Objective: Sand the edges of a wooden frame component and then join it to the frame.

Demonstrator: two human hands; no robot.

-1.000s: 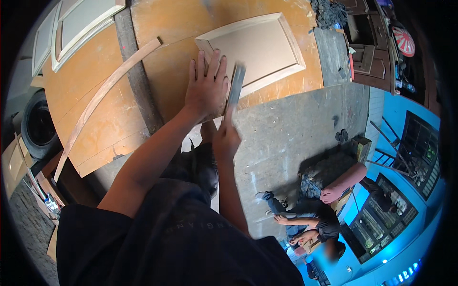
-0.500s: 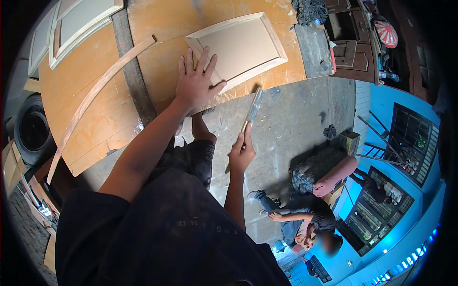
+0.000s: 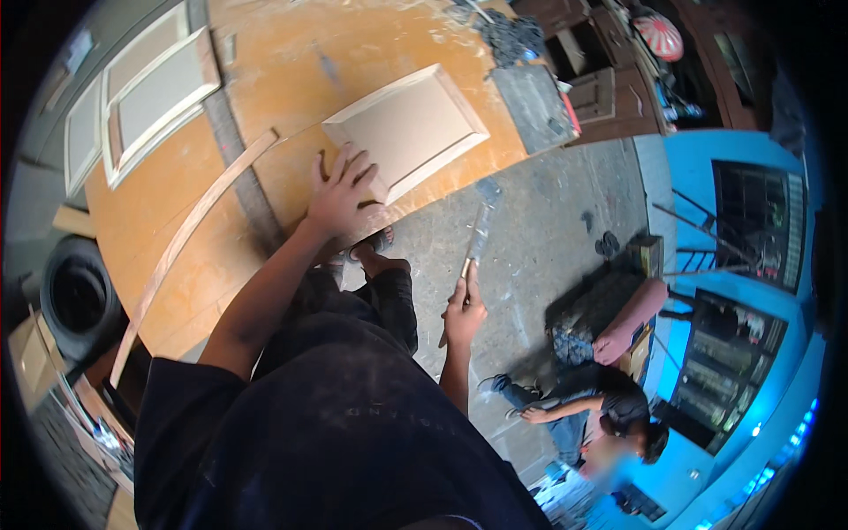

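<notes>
- At the near edge of the orange counter point(image 3: 291, 79): left hand point(image 3: 340, 196) pressed flat, fingers spread, gripping nothing, fingertips touching the near corner of the pale framed panel point(image 3: 408, 131).
- Right of that, off the counter and over the concrete floor point(image 3: 548, 247): right hand point(image 3: 464, 311) closed around the handle of a putty knife point(image 3: 477, 237), blade pointing far, tip close under the counter edge.
- Far left on the counter: two more framed panels point(image 3: 150, 93), a thin curved wood strip point(image 3: 190, 234) nearer.

Daylight, bright and even on the worktop point(image 3: 265, 79); soft shadows. Strong fisheye bending near the rim, black vignette corners. Blue glare lower right (saturated). Knife point(image 3: 478, 237) slightly blurred.
</notes>
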